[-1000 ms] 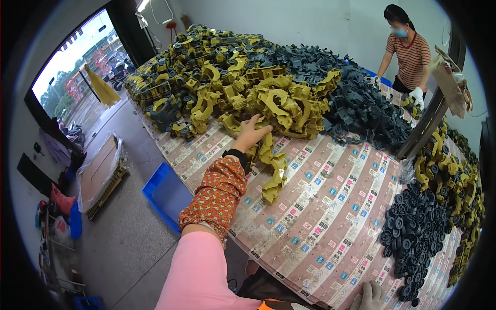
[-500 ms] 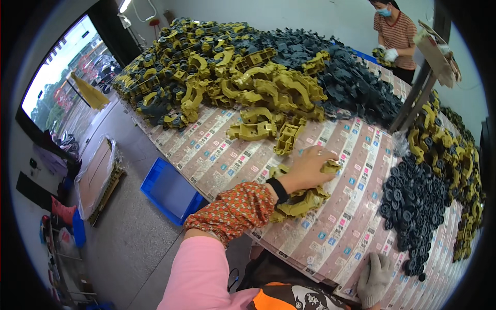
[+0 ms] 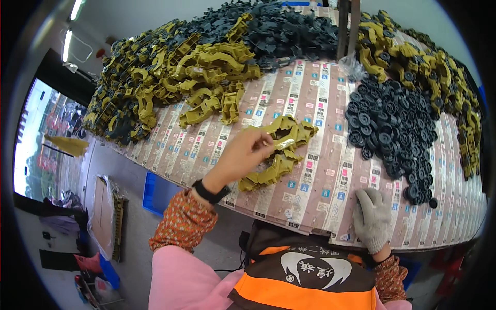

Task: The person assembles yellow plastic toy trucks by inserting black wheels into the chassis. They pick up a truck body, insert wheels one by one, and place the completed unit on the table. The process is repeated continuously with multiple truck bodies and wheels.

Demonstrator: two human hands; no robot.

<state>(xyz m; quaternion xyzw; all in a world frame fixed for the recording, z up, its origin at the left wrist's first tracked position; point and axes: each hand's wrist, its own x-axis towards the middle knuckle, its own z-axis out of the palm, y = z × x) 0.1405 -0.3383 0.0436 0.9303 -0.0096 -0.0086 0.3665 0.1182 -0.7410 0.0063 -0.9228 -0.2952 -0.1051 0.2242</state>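
Observation:
My bare left hand [image 3: 245,155], a black band on its wrist, is over the table just left of a small group of yellow plastic toy vehicle parts [image 3: 284,164]. Its thumb and forefinger bend toward each other at the edge of one part. Whether they grip it, or something small, I cannot make out; the other fingers are hidden. My right hand [image 3: 373,222], in a grey knitted glove, lies flat near the table's front edge with its fingers stretched, holding nothing. Several loose yellow parts [image 3: 209,106] lie beyond my left hand.
The patterned table [image 3: 323,175] carries a big heap of yellow parts [image 3: 170,72] and dark parts [image 3: 289,33]. Small black wheels [image 3: 390,124] are piled at right, beside more yellow parts [image 3: 434,67]. A post [image 3: 349,28] rises at the back. A blue bin [image 3: 159,194] stands below left.
My view has swung right and down. My left hand has drawn back leftward off the small group of yellow parts, uncovering them. The person at the far side is out of view.

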